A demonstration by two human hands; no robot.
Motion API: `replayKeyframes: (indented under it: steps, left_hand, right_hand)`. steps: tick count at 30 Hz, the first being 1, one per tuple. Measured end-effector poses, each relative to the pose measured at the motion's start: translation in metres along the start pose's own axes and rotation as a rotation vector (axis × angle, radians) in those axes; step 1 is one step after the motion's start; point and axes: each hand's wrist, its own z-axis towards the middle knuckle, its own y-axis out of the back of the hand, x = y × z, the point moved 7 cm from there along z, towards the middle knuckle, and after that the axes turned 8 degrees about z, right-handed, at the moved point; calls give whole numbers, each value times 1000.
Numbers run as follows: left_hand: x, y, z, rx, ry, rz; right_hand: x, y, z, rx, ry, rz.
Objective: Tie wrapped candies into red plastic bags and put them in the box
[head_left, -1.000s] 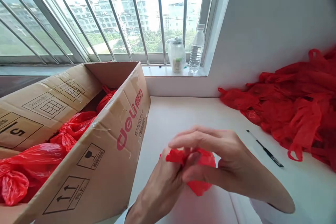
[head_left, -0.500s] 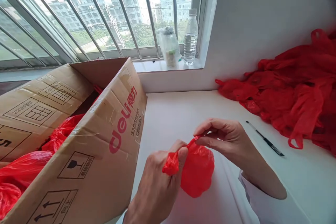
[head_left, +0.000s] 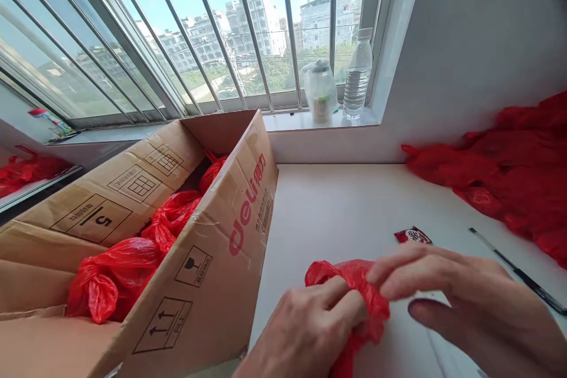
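Note:
A crumpled red plastic bag (head_left: 354,274) is in my left hand (head_left: 310,325), whose fingers are curled into it. Its upper edge is gathered and puffed, and part of it hangs below the hand. My right hand (head_left: 469,301) is at the bag's right side, thumb apart from the fingers, slightly blurred. Its fingertips overlap the bag's edge; I cannot tell whether they touch it. Behind the right hand a small dark red and white packet (head_left: 413,235) lies on the white table (head_left: 328,207).
A tall cardboard box (head_left: 221,271) stands on the left, with knotted red bags (head_left: 128,266) inside. A heap of red bags (head_left: 514,171) lies on the right, near a black pen (head_left: 518,269). A water bottle (head_left: 358,77) and a bagged cup (head_left: 321,94) stand on the windowsill.
The view has swung left. The bag, twisted and pinched between both hands before, is now loosely bunched in my left hand. My right hand's pinch has opened. A small packet now shows on the table.

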Motion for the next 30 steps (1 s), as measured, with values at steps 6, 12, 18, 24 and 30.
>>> replayKeyframes:
  steps: [6,12,18,24,30]
  left_hand:
    - [-24,12,-14,-400,-159,685]
    - [-10,22,-15,-471,-125,562]
    - [6,15,-24,-350,-62,571]
    - [43,-25,-74,-179,152,416]
    - [63,-71,-105,-96,298,309]
  right_hand:
    - [-31,-21,12,188,-238,144]
    - [-38,-29,11,179,-254,79]
    - [-32,-15,7,273,-139,-200]
    - [-79,33,-16,325,-370,-263]
    - [-130,33,-33,462,-648,-413]
